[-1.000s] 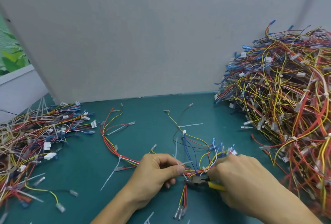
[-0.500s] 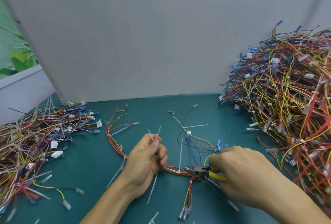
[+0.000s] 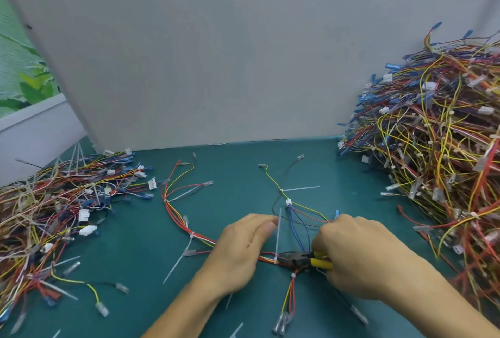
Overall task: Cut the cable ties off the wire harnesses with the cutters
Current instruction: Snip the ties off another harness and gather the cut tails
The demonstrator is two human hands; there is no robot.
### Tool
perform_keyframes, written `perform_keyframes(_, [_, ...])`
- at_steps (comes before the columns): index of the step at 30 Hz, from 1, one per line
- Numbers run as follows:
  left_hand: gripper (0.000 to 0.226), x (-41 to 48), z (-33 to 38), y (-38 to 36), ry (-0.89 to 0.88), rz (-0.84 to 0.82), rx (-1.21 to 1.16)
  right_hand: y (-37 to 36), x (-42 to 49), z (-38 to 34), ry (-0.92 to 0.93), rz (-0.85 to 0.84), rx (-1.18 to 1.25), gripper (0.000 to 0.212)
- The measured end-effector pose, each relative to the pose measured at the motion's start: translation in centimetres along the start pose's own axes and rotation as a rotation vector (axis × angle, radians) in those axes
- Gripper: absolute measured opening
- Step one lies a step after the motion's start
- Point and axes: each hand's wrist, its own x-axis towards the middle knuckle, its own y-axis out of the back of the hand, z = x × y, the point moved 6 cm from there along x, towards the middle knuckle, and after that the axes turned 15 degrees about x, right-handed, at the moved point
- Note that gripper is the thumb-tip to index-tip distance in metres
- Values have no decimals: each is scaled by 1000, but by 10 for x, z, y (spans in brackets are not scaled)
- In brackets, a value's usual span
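Teal matting (image 3: 243,175) covers the bench in front of me, smooth and dull, and runs back to a plain grey board (image 3: 216,53) that stands upright along the far edge and fills most of what I see. Past the board's left edge there is a white ledge (image 3: 32,126), and above it a strip of green leaves (image 3: 24,89), blurred.

On my right a tall heap of harnesses (image 3: 438,153) rises against the board, red, yellow and blue wires with white plugs. On my left lies a lower, flatter heap (image 3: 54,208). Any print on the plugs is too small to read.

Between the heaps, near me, one wire harness (image 3: 184,218) is spread on the matting. Its red and yellow strands run under my left hand (image 3: 240,254). That hand lies palm down on the bundle with the thumb reaching toward the tail of a white cable tie (image 3: 278,235) that stands upright off the wires. The fingers are tucked out of sight, so I cannot tell whether they grip.

My right hand (image 3: 357,254) is wrapped round the yellow handles of the cutters (image 3: 300,259), whose dark nose lies on the bundle just right of that tie's head. Farther back on the same harness a second tie (image 3: 300,189) sticks out sideways, and a third (image 3: 178,262) trails off the wires left of my left hand.
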Motion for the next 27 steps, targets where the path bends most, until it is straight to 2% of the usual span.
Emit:
perform_keyframes(5, [26,-3,3,-9,-22,-131,-33,-2,0,1,-1,7,45,9])
perform_keyframes(10, [31,-5,-11,-7,76,-166,-232,-3,0,0,7,23,50,22])
perform_keyframes(14, [33,-5,-14,-7,86,-171,-324,-4,0,1,27,26,35,16])
perform_keyframes(17, [26,-5,-13,-7,85,-151,-344,-2,-2,-1,36,22,25,7])
perform_keyframes(20, [19,-5,-12,-6,86,-141,-367,1,-2,-2,38,25,19,8])
perform_keyframes(27, [31,-5,-15,-6,69,-137,-336,2,-4,-5,24,51,0,6])
